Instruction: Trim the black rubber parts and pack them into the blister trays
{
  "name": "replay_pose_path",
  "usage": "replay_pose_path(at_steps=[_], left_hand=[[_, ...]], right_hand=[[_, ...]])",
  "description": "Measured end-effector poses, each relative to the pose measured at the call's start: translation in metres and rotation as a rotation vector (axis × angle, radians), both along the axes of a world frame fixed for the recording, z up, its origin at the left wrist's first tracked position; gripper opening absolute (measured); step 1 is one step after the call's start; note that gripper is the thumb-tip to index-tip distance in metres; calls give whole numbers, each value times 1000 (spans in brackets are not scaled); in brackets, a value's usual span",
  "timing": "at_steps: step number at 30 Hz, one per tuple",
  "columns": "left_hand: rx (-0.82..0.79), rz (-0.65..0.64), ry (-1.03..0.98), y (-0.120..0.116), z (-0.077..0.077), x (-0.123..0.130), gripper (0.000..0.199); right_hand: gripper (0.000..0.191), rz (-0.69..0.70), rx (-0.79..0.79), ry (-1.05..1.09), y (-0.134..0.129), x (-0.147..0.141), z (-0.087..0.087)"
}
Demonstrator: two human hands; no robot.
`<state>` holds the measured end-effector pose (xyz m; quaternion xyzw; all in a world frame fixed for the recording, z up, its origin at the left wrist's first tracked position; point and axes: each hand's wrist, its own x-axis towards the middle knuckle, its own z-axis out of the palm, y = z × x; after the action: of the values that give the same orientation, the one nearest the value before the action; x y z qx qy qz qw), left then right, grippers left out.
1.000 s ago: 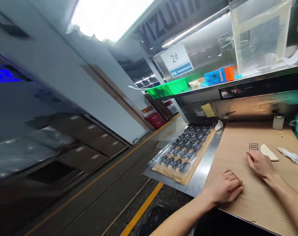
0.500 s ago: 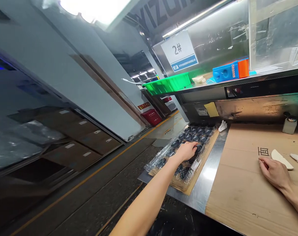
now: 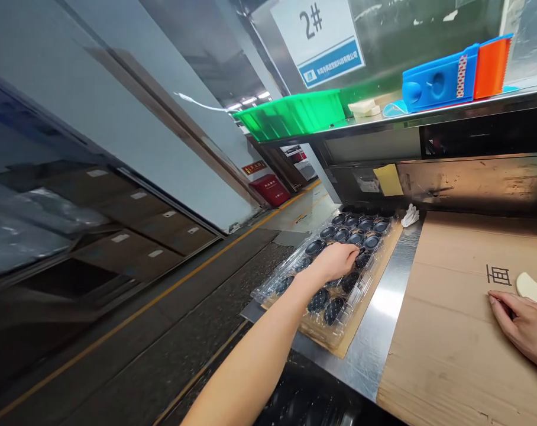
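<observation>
A clear plastic tray (image 3: 346, 322) full of black round cup-like parts (image 3: 356, 238) lies on a sheet of cardboard at the left end of the bench. Over its right half is my left hand (image 3: 337, 262), palm down, with the fingers closed and their tips at one of the black parts. Whatever those fingertips hold is hidden. At the right edge, my right hand (image 3: 526, 328) rests on the large cardboard sheet (image 3: 446, 331), thumb and forefinger tips close together, nothing visible in them. Just beyond it sits a cream-coloured flat piece (image 3: 532, 290), partly cut off by the frame.
A metal shelf above the bench carries a green bin (image 3: 295, 115), a white block (image 3: 364, 108) and a blue and orange holder (image 3: 455, 77). Crumpled white material (image 3: 410, 216) lies beside the tray. A floor walkway runs along the left, with stacked cartons (image 3: 135, 219) beyond.
The camera view has shifted closer and lower, so the shelf looks larger. My left hand has drawn its fingers together over the tray. My right hand stays on the cardboard.
</observation>
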<state>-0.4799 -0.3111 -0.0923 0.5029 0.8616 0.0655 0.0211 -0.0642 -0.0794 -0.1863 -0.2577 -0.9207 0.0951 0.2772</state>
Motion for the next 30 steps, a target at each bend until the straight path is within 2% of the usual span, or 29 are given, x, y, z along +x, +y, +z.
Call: replay_pose_path(at_steps=[6,8,10,12,13,16,17,19,21,23,25,27,30], left_hand=[[351,212,11,-28,16,-4,40],[455,248,-14,-34,20,2,39],[563,238,-33,-35,22,19,36],[664,117,-55,-31,21,49,31],[692,5,-74,-26,18,69,28],[606,-457,-175,-5,5,138,27],[557,-571,-210,3,0,160,27],[493,-684,-273,20,-10,195,26],[461,-734,-309,32,-16,209,26],[461,-745,-286,35,-15,198,26],[476,-629,-186,29,-9,164,24],[437,-312,-32,20,-1,116,22],[115,19,90,10,9,48,21]], right_hand=[[37,0,-4,-5,3,2,-7],[37,-3,-12,-2,5,2,-7],[36,-14,-43,21,3,3,-4],[36,-23,-142,55,-3,2,1],[39,-1,-225,76,-8,2,3],[60,176,-554,110,-31,-1,10],[63,245,-643,103,-38,-2,11],[55,332,-736,67,-50,-3,12],[40,362,-754,30,-54,-5,13],[31,337,-763,23,-54,-7,13],[31,271,-773,26,-53,-9,15],[35,225,-772,21,-52,-11,16],[37,237,-774,10,-54,-12,17]])
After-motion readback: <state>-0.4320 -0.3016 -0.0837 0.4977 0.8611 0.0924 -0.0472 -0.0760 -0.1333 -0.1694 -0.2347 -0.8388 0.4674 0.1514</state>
